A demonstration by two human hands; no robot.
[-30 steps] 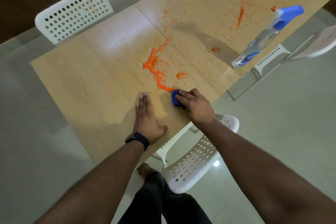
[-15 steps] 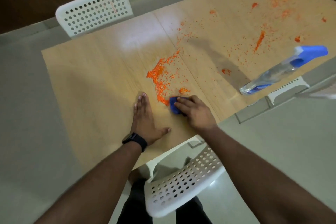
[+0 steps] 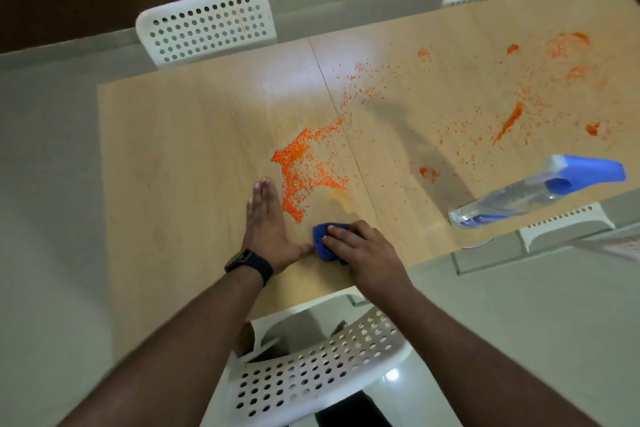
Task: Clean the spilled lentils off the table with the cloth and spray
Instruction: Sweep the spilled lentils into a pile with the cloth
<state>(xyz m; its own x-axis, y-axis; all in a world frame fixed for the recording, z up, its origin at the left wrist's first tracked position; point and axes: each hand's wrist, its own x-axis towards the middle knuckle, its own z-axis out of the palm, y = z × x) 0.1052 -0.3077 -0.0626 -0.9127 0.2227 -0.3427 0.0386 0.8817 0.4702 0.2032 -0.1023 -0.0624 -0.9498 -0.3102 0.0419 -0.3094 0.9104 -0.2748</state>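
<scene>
Lentils, orange and spilled, lie heaped at the centre of a wooden table, with thinner scatter trailing to the upper right of the frame. Just below the heap, a person's right hand grips a bunched blue cloth against the tabletop. The left hand, a black smartwatch on its wrist, rests flat with fingers straight and together. A spray bottle stands at right.
</scene>
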